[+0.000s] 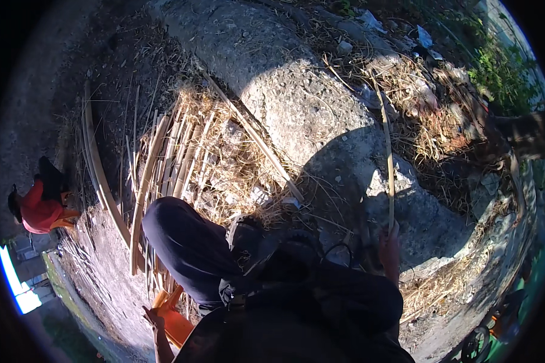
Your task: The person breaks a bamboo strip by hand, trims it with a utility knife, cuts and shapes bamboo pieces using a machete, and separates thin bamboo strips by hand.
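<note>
A long, thin bamboo strip [389, 151] rises from my right hand [389, 245], which is closed around its lower end. The strip stands out away from me over the grey rocky ground, bowed slightly. My left hand [155, 319], low at the left, is at an orange plastic seat [177, 323] and appears closed on its edge; the fingers are small and partly in shade. Just beyond my left knee lies a bundle of split bamboo strips [174, 151], pale and roughly side by side.
Another bamboo strip [254, 136] lies slantwise on pale shavings [230, 169]. A large rough rock slab [303, 103] fills the middle. Dry litter [430, 115] and a dark trunk [524, 134] are at the right. A person in red [39, 206] is at the far left.
</note>
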Motion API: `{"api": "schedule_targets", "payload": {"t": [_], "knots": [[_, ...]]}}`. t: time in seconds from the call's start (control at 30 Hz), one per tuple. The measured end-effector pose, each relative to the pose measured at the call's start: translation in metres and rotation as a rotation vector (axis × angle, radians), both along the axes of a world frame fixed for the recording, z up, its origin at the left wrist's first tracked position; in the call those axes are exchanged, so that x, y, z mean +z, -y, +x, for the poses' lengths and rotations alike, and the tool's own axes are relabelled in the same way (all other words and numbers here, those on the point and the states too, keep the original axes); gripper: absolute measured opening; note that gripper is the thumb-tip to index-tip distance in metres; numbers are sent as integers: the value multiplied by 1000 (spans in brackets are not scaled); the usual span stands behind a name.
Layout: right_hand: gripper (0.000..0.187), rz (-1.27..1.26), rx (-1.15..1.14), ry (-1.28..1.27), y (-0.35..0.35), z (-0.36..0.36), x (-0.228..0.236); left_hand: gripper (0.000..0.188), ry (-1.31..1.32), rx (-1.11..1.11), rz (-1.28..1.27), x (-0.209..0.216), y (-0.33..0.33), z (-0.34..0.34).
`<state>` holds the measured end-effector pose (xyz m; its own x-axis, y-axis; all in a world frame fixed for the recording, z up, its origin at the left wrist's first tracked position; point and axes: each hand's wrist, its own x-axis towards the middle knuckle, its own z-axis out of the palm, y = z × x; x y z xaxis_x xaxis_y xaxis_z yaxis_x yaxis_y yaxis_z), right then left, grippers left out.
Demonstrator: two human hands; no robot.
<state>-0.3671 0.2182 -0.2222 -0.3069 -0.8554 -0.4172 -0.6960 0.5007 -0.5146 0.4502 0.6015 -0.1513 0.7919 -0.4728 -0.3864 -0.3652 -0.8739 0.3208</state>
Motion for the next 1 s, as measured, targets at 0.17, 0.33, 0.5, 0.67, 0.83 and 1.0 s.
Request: {"api": "schedule_targets", "payload": {"t": [0.17, 0.33, 0.5, 0.67, 0.83, 1.0], "knots": [[60, 36, -54, -11, -5, -4, 9, 62, -135, -13, -43, -29, 83, -58], [62, 0, -17, -76, 0, 10, 10, 61, -189, -10, -52, -32, 121, -88], [62, -50, -18, -133, -3, 20, -8, 60, -208, -7, -53, -36, 146, -98], [63, -79, -60, -253, -4, 20, -20, 58, -248, -11, -67, -56, 170, -119], [63, -145, -79, -192, -4, 24, -18, 57, -259, -11, -97, -64, 190, -129], [63, -160, -72, -95, 2, 28, -8, 56, -279, 13, -57, -55, 170, -130]]}}
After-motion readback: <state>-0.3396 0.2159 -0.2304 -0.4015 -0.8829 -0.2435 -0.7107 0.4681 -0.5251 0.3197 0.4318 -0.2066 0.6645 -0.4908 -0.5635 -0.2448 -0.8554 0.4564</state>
